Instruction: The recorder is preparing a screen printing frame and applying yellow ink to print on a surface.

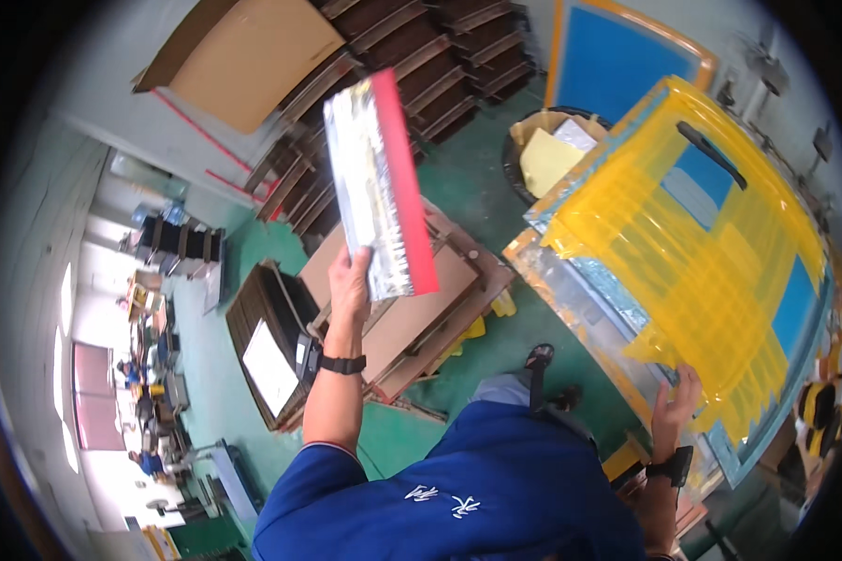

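My left hand is raised and closed on the lower edge of a flat printed sheet. The sheet is mostly white and silvery, with a red band along its right side. At the right, my right hand has its fingers stretched out, with nothing seen in it. It is at the near edge of a large frame with a blue screen, mostly covered in yellow tape. I cannot tell whether the fingers touch the frame. A dark squeegee-like bar lies on the far part of the screen.
Below the raised sheet stands a low stack of brown boards. To its left, a white paper lies on a dark rack. Slatted brown racks fill the back. A bin with papers stands beside the frame's table, near another blue screen.
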Tool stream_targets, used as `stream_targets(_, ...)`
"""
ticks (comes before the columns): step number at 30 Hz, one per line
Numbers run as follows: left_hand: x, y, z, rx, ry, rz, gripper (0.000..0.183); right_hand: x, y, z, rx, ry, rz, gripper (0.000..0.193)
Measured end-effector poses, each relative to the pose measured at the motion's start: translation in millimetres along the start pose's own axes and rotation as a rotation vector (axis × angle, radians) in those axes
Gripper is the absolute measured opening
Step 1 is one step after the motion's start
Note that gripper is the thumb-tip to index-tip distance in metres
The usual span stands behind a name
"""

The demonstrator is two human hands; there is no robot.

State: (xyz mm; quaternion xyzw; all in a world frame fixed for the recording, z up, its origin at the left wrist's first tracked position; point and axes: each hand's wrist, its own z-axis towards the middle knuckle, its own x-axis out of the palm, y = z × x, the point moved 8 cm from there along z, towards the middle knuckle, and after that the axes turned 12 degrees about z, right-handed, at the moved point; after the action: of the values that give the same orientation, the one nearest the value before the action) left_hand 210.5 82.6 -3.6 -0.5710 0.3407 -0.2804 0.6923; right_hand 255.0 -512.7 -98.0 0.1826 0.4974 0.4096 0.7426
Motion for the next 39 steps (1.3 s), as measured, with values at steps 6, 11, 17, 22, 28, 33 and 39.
stream_targets(6, -126.0, 145.3, -93.9, -0.368, -0.397, -0.031, 0.05, 7.5, -1.8, 7.1, 0.012, 0.045, -0.026, 0.035)
stream_targets(11, -166.9, 218.0, -119.2, -0.431, -0.554, -0.186, 0.048, 5.8, -6.9, 4.6, 0.041, 0.029, -0.112, 0.032)
stream_targets(17, -166.1, 291.5, -118.6, -0.695, -0.679, -0.013, 0.057, -7.8, -22.3, -8.7, 0.193, -0.03, -0.206, 0.031)
stream_targets(22, -186.5, 326.6, -117.2, -0.703, -0.544, 0.001, 0.054, 2.4, -13.1, -3.4, 0.251, -0.052, -0.217, 0.033)
stream_targets(28, -277.2, 326.1, -97.4, -0.53, -0.292, 0.983, 0.04, -2.0, -4.4, 1.4, 0.249, -0.174, -0.24, 0.033)
stream_targets(33, -100.4, 136.0, 37.6, 0.106, -0.148, 1.025, 0.036, -19.0, 12.9, -23.2, 0.33, -0.327, -0.239, 0.036)
stream_targets(39, 176.7, 9.0, 58.6, 0.384, 0.379, 0.286, 0.029, -29.2, 85.8, -97.5, 0.379, -0.386, -0.12, 0.034)
